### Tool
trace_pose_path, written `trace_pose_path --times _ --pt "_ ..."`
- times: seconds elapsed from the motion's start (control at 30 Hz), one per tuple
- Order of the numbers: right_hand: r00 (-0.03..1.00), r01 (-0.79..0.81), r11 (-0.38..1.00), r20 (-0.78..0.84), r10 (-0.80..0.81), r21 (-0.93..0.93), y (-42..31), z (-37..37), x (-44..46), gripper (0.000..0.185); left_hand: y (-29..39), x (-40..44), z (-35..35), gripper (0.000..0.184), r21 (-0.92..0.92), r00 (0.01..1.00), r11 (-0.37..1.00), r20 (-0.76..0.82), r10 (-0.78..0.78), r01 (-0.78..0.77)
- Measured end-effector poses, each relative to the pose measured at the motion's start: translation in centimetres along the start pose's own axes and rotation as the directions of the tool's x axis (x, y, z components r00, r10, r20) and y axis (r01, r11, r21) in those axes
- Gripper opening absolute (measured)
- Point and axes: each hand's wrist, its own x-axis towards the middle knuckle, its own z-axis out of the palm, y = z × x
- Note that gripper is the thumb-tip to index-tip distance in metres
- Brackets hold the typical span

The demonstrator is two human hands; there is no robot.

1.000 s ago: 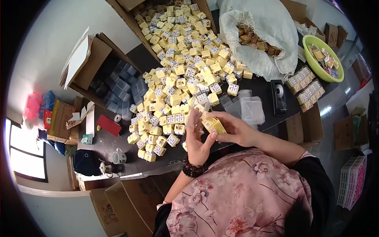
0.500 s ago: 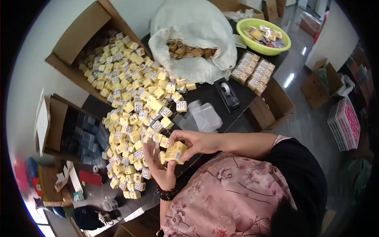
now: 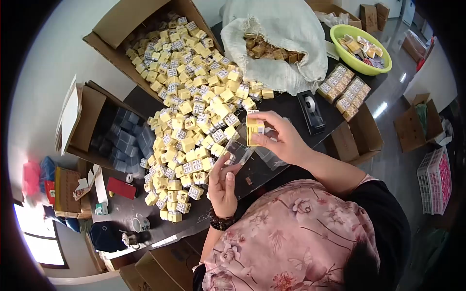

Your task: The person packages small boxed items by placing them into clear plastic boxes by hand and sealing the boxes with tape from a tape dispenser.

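Dark counter, white-walled room: over the near edge, the left hand's fingers grip a clear plastic box. Just beyond it, the right hand's fingers grasp a small yellow box, barcode showing. Near the left corner sits a mug. Yellow cubes fill mid-counter, reaching back into a cardboard carton. Toward the right edge stands a black tape dispenser; farther off, a white woven sack and a lime-green basin line the far side.
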Motion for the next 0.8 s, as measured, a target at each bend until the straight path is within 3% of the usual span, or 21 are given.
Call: trace_pose_path --times 0.1,0.13,0.27,0.33,0.37,0.43,0.47,0.53,0.6,0.67,0.7,0.73,0.77,0.8 --pt "0.992 -0.068 0.994 0.097 0.076 -0.082 0.0 0.6 -0.5 0.045 0.0 -0.3 -0.5 0.037 0.099 1.000 0.995 -0.005 0.003 -0.002" --pt "0.983 -0.008 0.990 0.181 0.034 -0.143 0.6 0.3 -0.3 0.046 0.0 -0.3 -0.3 0.036 0.116 1.000 0.993 -0.004 0.010 -0.009" --pt "0.963 -0.043 0.990 0.260 0.077 -0.133 0.6 0.7 -0.7 0.043 -0.1 -0.4 -0.5 0.036 0.162 0.995 0.987 0.101 -0.009 -0.007" --pt "0.994 -0.086 0.978 0.080 0.072 0.192 1.9 1.9 -1.1 0.040 -0.6 -0.3 -0.9 0.035 0.253 0.992 0.965 0.114 0.046 -0.074" --pt "0.994 -0.086 0.978 0.087 0.071 0.192 2.1 2.3 -1.3 0.040 -0.8 -0.3 -1.0 0.034 0.339 0.986 0.930 0.131 0.100 -0.139" --pt "0.966 -0.252 0.935 0.129 0.226 0.250 2.3 3.1 -1.5 0.039 -0.7 -0.4 -0.8 0.034 0.320 0.992 0.941 0.099 0.083 -0.111" --pt "0.965 -0.253 0.935 0.135 0.226 0.250 2.4 3.6 -1.6 0.039 -0.7 -0.4 -0.6 0.033 0.298 0.995 0.951 0.075 0.068 -0.087" --pt "0.993 0.114 0.993 0.007 -0.114 -0.013 2.3 4.7 -1.7 0.034 -0.7 -0.4 -0.5 0.033 0.313 0.996 0.946 0.068 0.063 -0.081" --pt "0.994 0.111 0.993 -0.012 -0.112 -0.037 2.1 5.2 -1.9 0.033 -1.0 -0.7 -0.3 0.034 0.328 0.997 0.942 0.058 0.059 -0.075" --pt "0.929 0.268 0.848 -0.109 -0.353 -0.458 2.0 5.3 -1.8 0.040 -1.7 -1.0 0.0 0.035 0.264 0.997 0.961 0.035 0.070 -0.077" --pt "0.929 0.271 0.847 -0.107 -0.355 -0.457 2.7 5.8 -1.8 0.040 -1.8 -1.0 0.1 0.035 0.266 0.997 0.961 0.034 0.072 -0.078" --pt "0.979 0.071 0.987 -0.198 -0.041 0.145 3.7 6.7 -1.9 0.045 -1.8 -0.9 0.3 0.035 0.154 0.996 0.987 0.078 0.032 -0.044" --pt "0.959 -0.138 0.709 -0.085 0.270 0.692 4.5 7.1 -2.0 0.052 -1.7 -0.8 0.3 0.036 0.041 0.992 0.999 0.127 -0.003 -0.002" --pt "0.901 -0.348 0.410 0.180 0.394 0.843 2.8 6.1 -1.9 0.057 -0.8 -0.8 0.3 0.038 -0.068 0.970 0.989 0.214 -0.112 0.129"
